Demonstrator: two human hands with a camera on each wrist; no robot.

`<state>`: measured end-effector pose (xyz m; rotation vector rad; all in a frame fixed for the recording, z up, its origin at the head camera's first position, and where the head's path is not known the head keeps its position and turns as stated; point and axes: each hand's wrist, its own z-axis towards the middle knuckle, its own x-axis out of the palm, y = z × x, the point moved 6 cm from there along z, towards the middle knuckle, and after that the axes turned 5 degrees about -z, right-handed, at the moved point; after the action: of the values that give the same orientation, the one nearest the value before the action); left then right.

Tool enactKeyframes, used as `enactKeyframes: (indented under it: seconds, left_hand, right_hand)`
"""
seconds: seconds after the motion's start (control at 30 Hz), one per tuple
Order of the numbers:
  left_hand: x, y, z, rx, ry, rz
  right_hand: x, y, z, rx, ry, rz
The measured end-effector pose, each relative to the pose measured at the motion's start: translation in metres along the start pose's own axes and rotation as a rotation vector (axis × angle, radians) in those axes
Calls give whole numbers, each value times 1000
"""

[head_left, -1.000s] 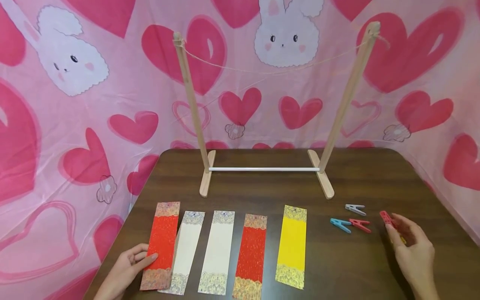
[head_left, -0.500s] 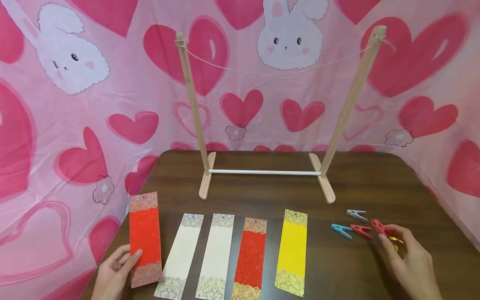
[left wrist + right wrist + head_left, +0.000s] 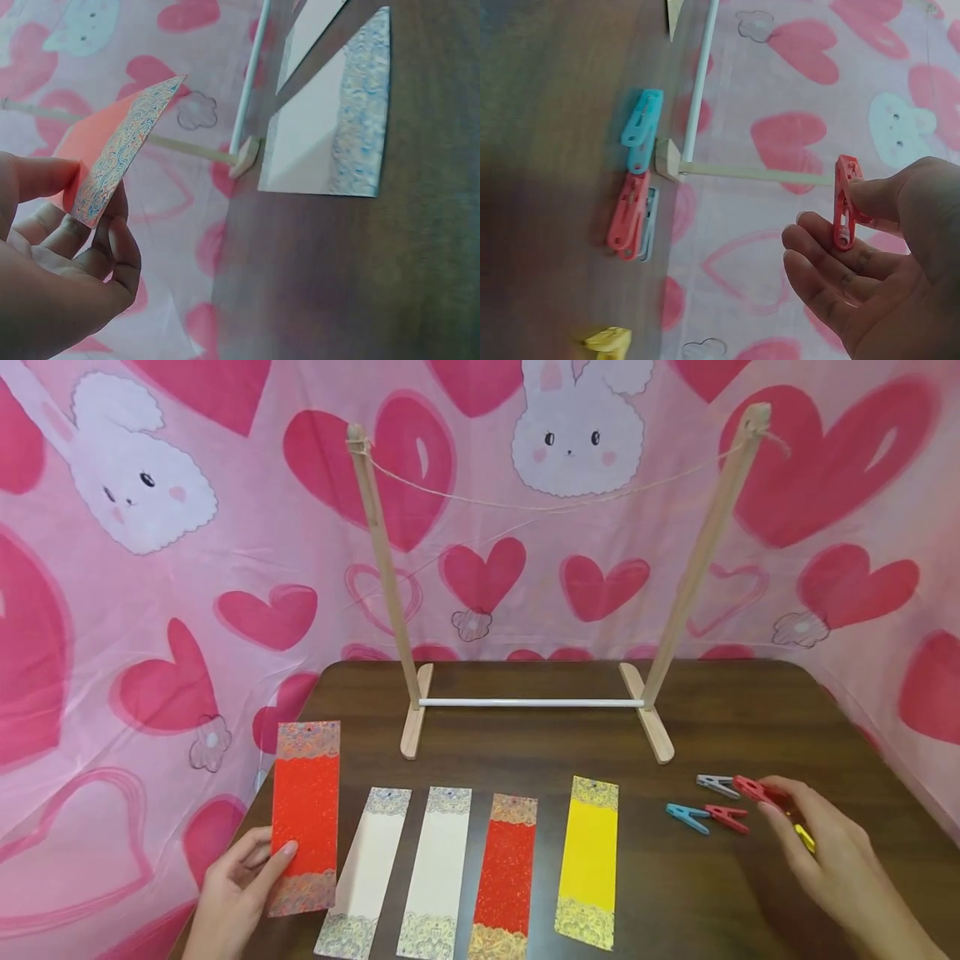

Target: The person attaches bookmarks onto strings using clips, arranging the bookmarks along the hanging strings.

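Note:
My left hand [image 3: 236, 881] pinches a red paper strip [image 3: 306, 814] with patterned bands at both ends, raised off the table at the left. Its lower band also shows in the left wrist view, between thumb and curled fingers. On the right, my right hand [image 3: 828, 856] holds a red clothespin [image 3: 845, 202] between thumb and fingers, above the table. Lying near it are a blue clothespin [image 3: 687, 817], another red clothespin [image 3: 726, 817] and a grey one [image 3: 717, 785]. A yellow clothespin [image 3: 805, 837] is partly hidden behind the right hand.
Two white strips [image 3: 365, 868] [image 3: 435, 868], a red strip [image 3: 506, 872] and a yellow strip [image 3: 588, 860] lie in a row on the brown table [image 3: 525, 752]. Behind them stands a wooden frame [image 3: 390, 577] with a sagging string [image 3: 551, 510]. A pink heart-print cloth [image 3: 225, 552] hangs behind.
My left hand has lifted the red strip off the table and away from the white strip it overlapped. My right hand has shifted slightly left with the red clothespin, nearer the other clothespins.

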<state>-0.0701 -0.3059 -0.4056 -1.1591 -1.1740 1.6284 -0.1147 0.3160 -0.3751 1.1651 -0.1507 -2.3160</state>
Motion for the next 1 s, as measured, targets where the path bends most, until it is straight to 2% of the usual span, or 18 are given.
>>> enactKeyframes:
  seconds: [0.13, 0.3, 0.53, 1.0]
  left_hand:
    - [8, -9, 6, 28, 33, -25]
    - [17, -25, 19, 115, 102, -14]
    - [22, -42, 35, 184, 115, 51]
    - [28, -63, 70, 194, 124, 32]
  right_hand:
    - [-2, 2, 11, -15, 26, -20]
    - [-8, 7, 20, -21, 53, -33]
    - [-14, 20, 47, -163, 36, -60]
    - [-21, 39, 81, -282, 18, -94]
